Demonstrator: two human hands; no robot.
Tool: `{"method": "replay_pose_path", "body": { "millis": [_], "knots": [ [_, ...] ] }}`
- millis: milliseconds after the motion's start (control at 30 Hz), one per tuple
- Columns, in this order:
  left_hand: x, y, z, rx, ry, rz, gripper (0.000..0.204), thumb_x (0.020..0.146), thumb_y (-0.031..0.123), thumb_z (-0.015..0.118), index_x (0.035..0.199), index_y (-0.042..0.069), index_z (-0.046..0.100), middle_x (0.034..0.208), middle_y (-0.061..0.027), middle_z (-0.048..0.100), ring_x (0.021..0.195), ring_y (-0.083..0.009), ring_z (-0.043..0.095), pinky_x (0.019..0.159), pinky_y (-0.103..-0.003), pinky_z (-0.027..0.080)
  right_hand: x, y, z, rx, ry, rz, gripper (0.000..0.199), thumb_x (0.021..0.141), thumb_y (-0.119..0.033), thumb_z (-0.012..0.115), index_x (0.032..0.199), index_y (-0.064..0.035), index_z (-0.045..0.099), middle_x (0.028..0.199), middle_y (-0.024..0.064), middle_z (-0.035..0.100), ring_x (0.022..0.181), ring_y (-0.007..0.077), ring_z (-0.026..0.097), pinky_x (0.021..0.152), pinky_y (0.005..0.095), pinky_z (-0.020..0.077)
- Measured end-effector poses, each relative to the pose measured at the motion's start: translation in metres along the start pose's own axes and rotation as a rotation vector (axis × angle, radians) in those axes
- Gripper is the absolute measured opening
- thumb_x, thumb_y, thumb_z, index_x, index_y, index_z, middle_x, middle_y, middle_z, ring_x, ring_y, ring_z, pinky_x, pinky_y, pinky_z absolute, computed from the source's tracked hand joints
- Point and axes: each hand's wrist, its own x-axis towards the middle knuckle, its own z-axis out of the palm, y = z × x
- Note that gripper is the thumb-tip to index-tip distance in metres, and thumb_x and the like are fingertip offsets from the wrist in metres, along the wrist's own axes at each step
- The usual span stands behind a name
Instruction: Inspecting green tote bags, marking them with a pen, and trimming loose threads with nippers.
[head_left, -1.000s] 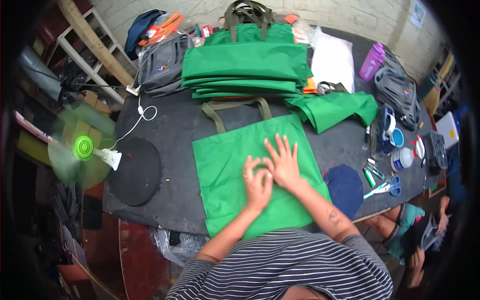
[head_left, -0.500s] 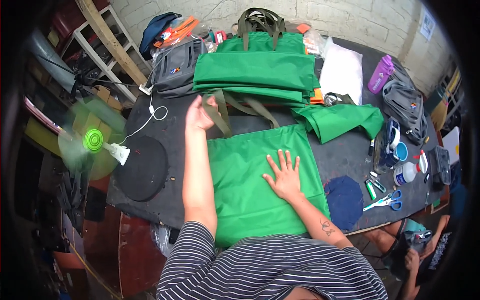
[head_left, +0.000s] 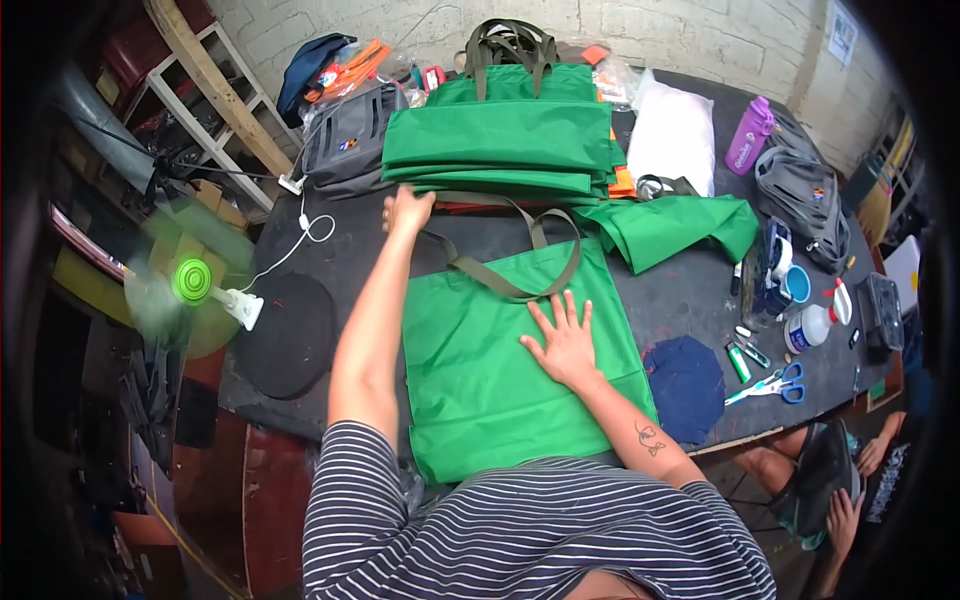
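Note:
A green fabric tote bag lies flat in front of me on the dark table. My right hand rests on it, palm down with the fingers spread. One olive strap handle loops down over the bag's upper part, close to my right fingertips. Another stretch of olive strap runs leftward beyond the bag's top edge to my left hand. That hand is raised past the bag's far left corner, slightly blurred, its thumb apart from the fingers and near the strap. Behind the wrist, part of the strap is hidden.
Folded green bags are stacked at the back; another green piece lies right of them. Scissors, a spray bottle and a navy fabric disc sit at right. A fan spins at left. Another person sits lower right.
My left hand has moved slightly forward and left. The olive strap it held up has partly dropped across the bag's face. My right hand stays pressed on the bag.

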Motion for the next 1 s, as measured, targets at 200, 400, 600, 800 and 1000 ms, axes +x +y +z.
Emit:
{"method": "replay_pose_path", "body": {
  "millis": [200, 400, 600, 800, 1000],
  "knots": [
    [0.014, -0.063, 0.034, -0.002, 0.064, 0.199, 0.054, 0.069, 0.021, 0.075, 0.118, 0.008, 0.056, 0.090, -0.0104, 0.067, 0.092, -0.0282, 0.066, 0.082, -0.037, 0.050, 0.000, -0.007, -0.005, -0.010, 0.007, -0.020, 0.065, 0.092, -0.060, 0.032, 0.146, -0.0236, 0.030, 0.151, 0.0179, 0.021, 0.142, 0.0359, 0.010, 0.111, 0.0610, 0.0033],
    [-0.005, 0.002, -0.039, -1.124, -0.988, 0.335, 0.022, 0.091, 0.020, 0.057, 0.109, 0.010, 0.052, 0.088, -0.0111, 0.063, 0.069, -0.0168, 0.061, 0.065, -0.030, 0.051, -0.003, -0.005, -0.001, -0.002, 0.024, -0.016, 0.065, 0.091, -0.059, 0.035, 0.145, -0.0220, 0.033, 0.149, 0.0189, 0.025, 0.141, 0.0373, 0.012, 0.111, 0.0615, 0.0048],
    [-0.051, 0.079, -0.112, -0.737, -1.190, 0.540, 0.031, 0.094, 0.027, 0.057, 0.113, 0.004, 0.059, 0.091, -0.0021, 0.062, 0.066, -0.0105, 0.061, 0.054, -0.022, 0.048, -0.002, -0.007, 0.002, 0.001, 0.091, -0.049, 0.064, 0.090, -0.059, 0.038, 0.142, -0.0209, 0.037, 0.145, 0.0197, 0.030, 0.140, 0.0386, 0.016, 0.110, 0.0621, 0.0068],
    [-0.072, 0.106, -0.102, 0.619, -0.806, 0.527, 0.068, 0.065, 0.026, 0.084, 0.121, -0.002, 0.056, 0.084, -0.0097, 0.066, 0.063, -0.0168, 0.064, 0.056, -0.029, 0.051, -0.001, -0.006, 0.003, 0.006, 0.117, -0.047, 0.063, 0.090, -0.058, 0.039, 0.141, -0.0202, 0.039, 0.145, 0.0186, 0.030, 0.140, 0.0387, 0.016, 0.110, 0.0630, 0.0078],
    [-0.057, 0.107, -0.124, -0.495, -0.624, 0.713, 0.047, 0.065, 0.003, 0.079, 0.109, 0.000, 0.065, 0.076, 0.0024, 0.047, 0.070, -0.0070, 0.050, 0.069, -0.023, 0.047, -0.003, -0.007, 0.002, 0.037, 0.122, -0.056, 0.063, 0.090, -0.058, 0.039, 0.140, -0.0192, 0.040, 0.144, 0.0204, 0.031, 0.140, 0.0389, 0.017, 0.110, 0.0628, 0.0077]
  ]
}}
